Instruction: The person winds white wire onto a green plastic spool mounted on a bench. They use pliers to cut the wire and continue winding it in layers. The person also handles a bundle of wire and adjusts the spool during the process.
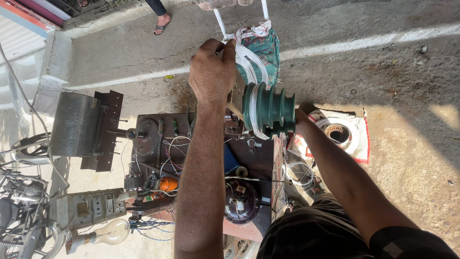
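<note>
On the far left, part of a motorbike (19, 201) shows at the edge. Next to it lies a grey switch board (88, 208) with a clear glass bulb (111, 232) below it. Above them stands a grey metal box (76, 124) on a dark plate.

Then comes a dark work board (158, 144) with thin wires, a round metal disc and a small orange part (168, 184) on it.

The left hand (212, 72) is up high in the middle. Its fingers are curled shut, pinching a bunch of white wire (249, 62). The white wire runs in thin shiny strands from the hand down onto the green spool (268, 111).

The green spool is just right of the left arm, above the board. It is dark green and looks like round steps, big at the left and smaller to the right. White wire is wrapped in its biggest groove.

The right hand (301, 120) touches the small end of the spool. It is mostly hidden, so I cannot tell if it is open or shut.

Farther right, a round motor part (338, 133) lies on a white and red sack (359, 144) on the ground.
</note>
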